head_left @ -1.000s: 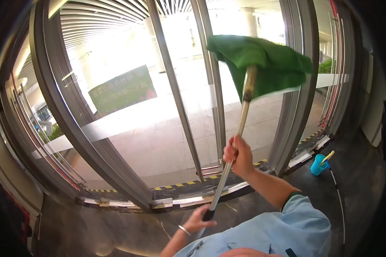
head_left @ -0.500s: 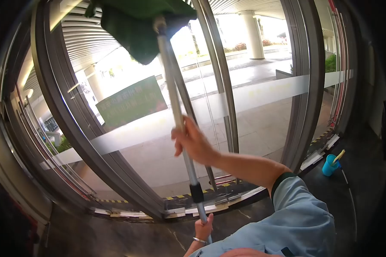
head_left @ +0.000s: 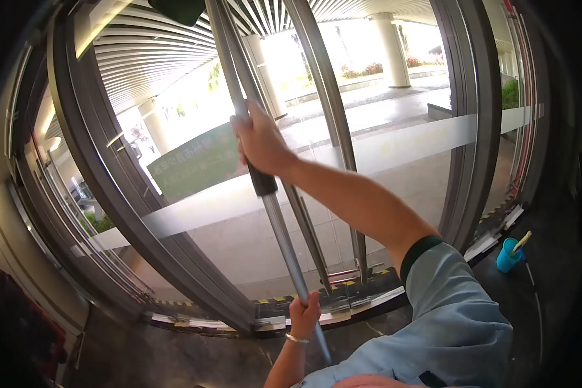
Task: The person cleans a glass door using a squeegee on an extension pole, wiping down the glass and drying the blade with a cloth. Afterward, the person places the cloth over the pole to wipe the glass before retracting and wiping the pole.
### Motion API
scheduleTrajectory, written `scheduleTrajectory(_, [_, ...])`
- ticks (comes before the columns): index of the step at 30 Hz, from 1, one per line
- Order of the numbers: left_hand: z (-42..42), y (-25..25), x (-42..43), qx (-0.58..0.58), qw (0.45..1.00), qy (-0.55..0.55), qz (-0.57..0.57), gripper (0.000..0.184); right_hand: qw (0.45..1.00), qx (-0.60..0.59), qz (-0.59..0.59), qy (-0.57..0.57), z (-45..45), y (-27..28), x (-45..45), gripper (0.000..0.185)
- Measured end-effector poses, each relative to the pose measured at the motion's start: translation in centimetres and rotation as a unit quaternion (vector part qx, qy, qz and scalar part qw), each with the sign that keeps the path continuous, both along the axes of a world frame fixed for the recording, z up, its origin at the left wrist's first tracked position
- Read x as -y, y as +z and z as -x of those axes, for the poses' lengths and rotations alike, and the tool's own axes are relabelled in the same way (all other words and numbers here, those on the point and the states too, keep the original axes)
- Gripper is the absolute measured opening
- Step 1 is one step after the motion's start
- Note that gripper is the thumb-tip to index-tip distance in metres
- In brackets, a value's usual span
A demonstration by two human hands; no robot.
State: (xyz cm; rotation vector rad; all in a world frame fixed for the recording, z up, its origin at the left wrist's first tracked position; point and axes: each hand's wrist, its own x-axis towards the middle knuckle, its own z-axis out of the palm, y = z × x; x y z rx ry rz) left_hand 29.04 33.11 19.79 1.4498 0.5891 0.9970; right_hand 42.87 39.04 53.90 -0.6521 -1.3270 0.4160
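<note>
I view a glass door; in front, a pole slants down from the upper edge; a green cloth shows partly beside its top; I have the right hand wrapped round the pole at its black collar; the left hand is closed around it lower down.

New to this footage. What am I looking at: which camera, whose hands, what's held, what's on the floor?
No machine, just a person working bare-handed. Every picture comes from one camera worn on the head, looking forward and down. The right hand grips a telescopic pole above its black collar; the left hand, bracelet at the wrist, grips it lower. A dark green cloth shows at the top edge, cut off. Ahead are glass doors. On the floor to the right stands a blue bucket with something yellowish sticking out.
</note>
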Motion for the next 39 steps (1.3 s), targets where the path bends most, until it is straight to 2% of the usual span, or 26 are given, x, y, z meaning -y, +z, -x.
scheduleTrajectory(2, [-0.6,1.0,0.6,-0.016,0.999,0.03,-0.004,0.033,1.0,-0.009,-0.007,-0.004,-0.5,2.0,0.1,0.019])
scheduleTrajectory(3, [-1.0,1.2,1.0,-0.032,0.998,0.06,-0.007,0.034,1.0,-0.007,-0.006,0.012,-0.6,1.5,0.4,0.026])
scheduleTrajectory(4, [-1.0,0.0,1.1,-0.032,0.998,0.059,-0.007,0.034,1.0,-0.006,-0.006,0.012,-0.5,0.2,0.8,0.026])
scheduleTrajectory(8, [1.1,-7.4,3.4,-0.081,0.994,0.076,-0.018,0.036,0.999,-0.013,0.048,0.019,0.5,-7.1,2.1,0.046])
scheduleTrajectory(10, [1.3,-8.4,3.0,-0.11,0.991,0.074,-0.013,0.037,0.998,-0.021,0.053,0.007,0.8,-7.7,2.0,0.042])
scheduleTrajectory(12, [0.8,-8.5,1.6,-0.08,0.984,0.137,-0.083,0.038,0.999,-0.021,0.034,0.014,0.5,-5.7,1.3,0.036])
scheduleTrajectory(15, [-0.3,-0.6,-0.1,-0.081,0.987,0.121,-0.073,0.038,1.0,-0.013,-0.007,0.018,-0.2,0.2,-0.2,0.021])
scheduleTrajectory(18, [-0.2,0.8,-0.8,-0.065,0.99,0.113,-0.062,0.038,1.0,-0.01,-0.009,0.011,-0.2,2.9,-0.7,0.02])
scheduleTrajectory(20, [-0.1,-1.3,-0.7,-0.048,0.992,0.109,-0.047,0.04,1.0,-0.004,-0.001,0.002,0.2,0.1,-1.0,0.022])
scheduleTrajectory(22, [1.8,-6.4,-0.5,-0.112,0.97,0.147,-0.159,0.043,0.999,-0.022,0.028,0.008,1.4,-4.1,0.4,0.032])
scheduleTrajectory(23, [2.8,-6.6,0.4,-0.146,0.966,0.164,-0.138,0.043,0.999,-0.021,0.037,-0.004,2.1,-6.1,1.0,0.043])
scheduleTrajectory(24, [4.0,-6.9,1.6,-0.183,0.959,0.182,-0.114,0.045,0.999,-0.025,0.024,0.032,2.0,-8.3,0.4,0.047])
scheduleTrajectory(27, [6.5,-11.5,1.6,-0.175,0.967,0.178,-0.059,0.045,0.996,-0.063,0.029,0.056,2.7,-11.7,2.1,0.048])
scheduleTrajectory(29, [8.1,-12.8,1.3,-0.196,0.969,0.152,-0.022,0.045,0.994,-0.085,0.029,0.06,2.8,-13.4,2.5,0.048])
scheduleTrajectory(32, [10.0,-13.7,0.6,-0.226,0.966,0.125,0.029,0.045,0.992,-0.102,0.043,0.065,3.3,-15.5,2.4,0.049])
scheduleTrajectory(34, [10.7,-13.5,0.0,-0.28,0.938,0.201,-0.043,0.044,0.991,-0.11,0.036,0.062,3.4,-16.6,1.5,0.048])
scheduleTrajectory(35, [10.9,-13.2,-0.4,-0.28,0.938,0.202,-0.042,0.044,0.991,-0.11,0.037,0.063,3.5,-16.9,1.0,0.048])
scheduleTrajectory(38, [11.7,-12.0,-1.6,-0.287,0.885,0.338,-0.143,0.042,0.99,-0.127,0.015,0.065,4.7,-17.2,-1.0,0.046])
scheduleTrajectory(39, [12.2,-11.6,-2.5,-0.288,0.884,0.339,-0.14,0.042,0.99,-0.123,0.008,0.065,4.9,-17.0,-1.9,0.045])
